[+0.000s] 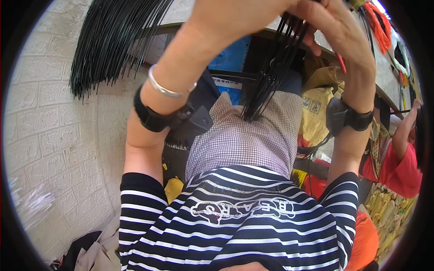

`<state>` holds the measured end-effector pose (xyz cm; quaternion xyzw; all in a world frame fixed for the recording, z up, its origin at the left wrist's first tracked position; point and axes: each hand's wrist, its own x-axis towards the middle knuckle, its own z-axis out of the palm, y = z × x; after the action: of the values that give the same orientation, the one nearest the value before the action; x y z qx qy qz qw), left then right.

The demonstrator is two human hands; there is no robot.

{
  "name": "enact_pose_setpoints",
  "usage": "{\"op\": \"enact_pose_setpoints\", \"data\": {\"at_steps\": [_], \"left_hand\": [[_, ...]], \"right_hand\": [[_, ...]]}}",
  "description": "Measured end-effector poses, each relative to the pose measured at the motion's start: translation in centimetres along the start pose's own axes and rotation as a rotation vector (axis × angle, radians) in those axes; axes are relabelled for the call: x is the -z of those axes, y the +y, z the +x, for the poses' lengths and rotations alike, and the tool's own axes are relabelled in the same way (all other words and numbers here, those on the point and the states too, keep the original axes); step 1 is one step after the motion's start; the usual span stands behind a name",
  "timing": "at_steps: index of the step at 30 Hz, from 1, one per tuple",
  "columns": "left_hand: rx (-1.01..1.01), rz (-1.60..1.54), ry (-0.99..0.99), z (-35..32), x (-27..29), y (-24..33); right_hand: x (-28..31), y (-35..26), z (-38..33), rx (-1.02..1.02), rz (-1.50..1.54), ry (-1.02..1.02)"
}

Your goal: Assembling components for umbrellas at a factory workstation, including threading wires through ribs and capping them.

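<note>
A bunch of thin black wire-like strands point(266, 77) hangs from my hands at the top edge, its lower ends over the checked cloth point(244, 140) on my lap. My right hand point(327, 20) is bent around the upper part of the strands, fingertips showing behind them. Close against it is my left hand point(239, 16), its fingers cut off by the frame or hidden, so its grip does not show. A thin red piece point(341, 64) sticks out beside my right wrist. Both forearms wear black straps with dark devices; a silver bangle point(165, 85) circles the left one.
A thick sheaf of long black strands point(113, 45) overhangs the work surface edge at upper left, near a white brick-patterned wall point(54, 117). Right of my lap is a yellow sack point(316, 108). Another person in red point(402, 169) is at the far right, above yellowish bundles point(389, 207).
</note>
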<state>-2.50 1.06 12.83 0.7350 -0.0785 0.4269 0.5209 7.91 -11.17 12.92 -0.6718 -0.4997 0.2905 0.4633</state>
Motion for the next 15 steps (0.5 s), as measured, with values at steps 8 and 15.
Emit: {"op": "enact_pose_setpoints", "data": {"at_steps": [8, 15], "left_hand": [[0.177, 0.124, -0.103, 0.6, 0.7, -4.0], [0.302, -0.015, -0.112, 0.5, 0.3, -3.3]], "right_hand": [[-0.3, 3.3, 1.1, -0.048, 0.031, 0.007], [-0.9, 3.8, -0.3, -0.029, 0.123, 0.084]]}}
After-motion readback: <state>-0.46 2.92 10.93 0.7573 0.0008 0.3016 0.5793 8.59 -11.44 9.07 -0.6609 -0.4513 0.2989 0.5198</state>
